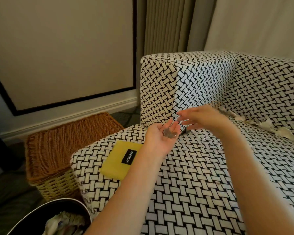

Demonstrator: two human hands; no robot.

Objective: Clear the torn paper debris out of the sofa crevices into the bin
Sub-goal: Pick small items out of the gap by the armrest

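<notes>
Bin [58, 205] sits left of sofa [193, 175], before basket [66, 141].

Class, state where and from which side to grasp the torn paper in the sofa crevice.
Best pinch a raised crumpled tuft of the torn paper from above and the front: the sofa backrest blocks the rear, and the tufts stick up.

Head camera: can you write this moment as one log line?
left hand: palm up, coins on it | right hand: open, close by | paper scraps: in sofa crevice | bin: pale scraps inside
</notes>
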